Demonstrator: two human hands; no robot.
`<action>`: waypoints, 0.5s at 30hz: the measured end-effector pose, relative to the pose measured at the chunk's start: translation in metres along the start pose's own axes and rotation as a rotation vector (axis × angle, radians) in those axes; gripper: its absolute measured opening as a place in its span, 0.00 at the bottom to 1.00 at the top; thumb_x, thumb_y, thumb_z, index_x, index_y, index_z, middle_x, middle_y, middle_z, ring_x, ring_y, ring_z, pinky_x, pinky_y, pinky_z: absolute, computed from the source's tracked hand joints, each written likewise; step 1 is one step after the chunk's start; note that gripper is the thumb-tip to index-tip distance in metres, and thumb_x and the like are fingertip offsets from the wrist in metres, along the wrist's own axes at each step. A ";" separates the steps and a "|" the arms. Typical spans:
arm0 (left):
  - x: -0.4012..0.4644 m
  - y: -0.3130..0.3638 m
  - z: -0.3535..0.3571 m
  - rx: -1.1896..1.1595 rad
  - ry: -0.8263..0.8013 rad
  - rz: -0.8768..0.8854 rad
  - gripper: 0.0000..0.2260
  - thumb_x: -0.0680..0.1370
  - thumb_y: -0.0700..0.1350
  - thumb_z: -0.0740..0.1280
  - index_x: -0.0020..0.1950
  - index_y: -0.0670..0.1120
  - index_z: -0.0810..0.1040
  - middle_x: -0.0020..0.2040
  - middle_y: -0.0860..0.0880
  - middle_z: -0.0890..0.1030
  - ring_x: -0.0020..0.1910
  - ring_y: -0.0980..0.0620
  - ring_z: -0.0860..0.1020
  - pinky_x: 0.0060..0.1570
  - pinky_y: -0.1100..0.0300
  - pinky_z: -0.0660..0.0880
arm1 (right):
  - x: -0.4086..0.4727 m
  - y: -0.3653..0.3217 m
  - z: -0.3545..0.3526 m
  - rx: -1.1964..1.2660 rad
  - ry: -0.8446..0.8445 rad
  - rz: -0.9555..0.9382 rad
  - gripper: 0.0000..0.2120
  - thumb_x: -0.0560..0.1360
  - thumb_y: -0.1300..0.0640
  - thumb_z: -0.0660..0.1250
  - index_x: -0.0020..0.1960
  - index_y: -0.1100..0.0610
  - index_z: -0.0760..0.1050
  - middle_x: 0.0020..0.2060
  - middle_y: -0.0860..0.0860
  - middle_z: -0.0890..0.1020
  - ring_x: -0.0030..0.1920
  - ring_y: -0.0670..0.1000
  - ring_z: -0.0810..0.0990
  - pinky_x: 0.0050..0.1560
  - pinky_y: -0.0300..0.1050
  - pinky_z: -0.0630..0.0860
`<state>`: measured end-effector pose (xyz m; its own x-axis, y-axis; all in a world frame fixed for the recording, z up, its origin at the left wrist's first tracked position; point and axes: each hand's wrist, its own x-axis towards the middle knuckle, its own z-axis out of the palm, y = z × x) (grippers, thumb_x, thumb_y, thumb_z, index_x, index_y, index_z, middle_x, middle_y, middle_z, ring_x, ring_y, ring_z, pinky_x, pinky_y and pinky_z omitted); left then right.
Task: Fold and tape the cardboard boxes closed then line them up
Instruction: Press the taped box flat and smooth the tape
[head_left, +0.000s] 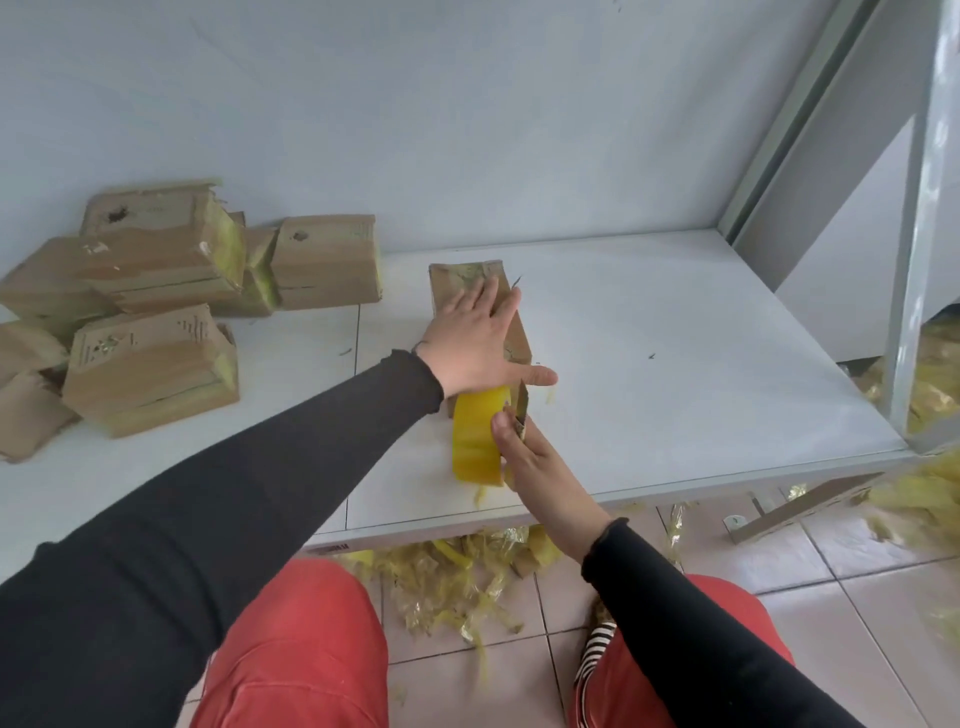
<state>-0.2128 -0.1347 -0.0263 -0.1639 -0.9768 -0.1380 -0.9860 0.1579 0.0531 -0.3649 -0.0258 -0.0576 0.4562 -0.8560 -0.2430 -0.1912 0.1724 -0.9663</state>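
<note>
L hand flat, fingers straight, pressing box on table; R hand grips yellow tape roll w/ cutter just beside box.

Long black sleeves, red trousers
</note>
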 end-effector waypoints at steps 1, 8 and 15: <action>0.004 0.001 0.001 0.005 0.015 -0.010 0.59 0.68 0.83 0.54 0.85 0.45 0.43 0.84 0.37 0.43 0.84 0.40 0.43 0.82 0.44 0.44 | 0.002 0.005 0.002 -0.029 -0.031 -0.011 0.25 0.83 0.39 0.56 0.78 0.47 0.64 0.67 0.44 0.76 0.68 0.42 0.73 0.64 0.35 0.67; 0.019 -0.014 0.011 0.063 0.145 0.064 0.55 0.68 0.83 0.53 0.84 0.48 0.53 0.85 0.39 0.48 0.84 0.41 0.48 0.82 0.46 0.49 | -0.008 0.023 0.016 -0.074 0.138 -0.031 0.30 0.78 0.32 0.57 0.56 0.61 0.69 0.49 0.65 0.79 0.53 0.65 0.78 0.58 0.64 0.76; 0.023 -0.016 0.009 0.062 0.158 0.077 0.51 0.70 0.81 0.53 0.83 0.50 0.53 0.85 0.42 0.47 0.84 0.45 0.47 0.82 0.48 0.48 | -0.009 0.008 0.024 0.205 0.125 0.184 0.19 0.86 0.47 0.58 0.63 0.62 0.74 0.50 0.61 0.87 0.42 0.48 0.87 0.43 0.45 0.83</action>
<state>-0.2009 -0.1582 -0.0392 -0.2374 -0.9712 0.0213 -0.9714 0.2373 -0.0045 -0.3491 -0.0049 -0.0649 0.3171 -0.8527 -0.4151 -0.0754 0.4137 -0.9073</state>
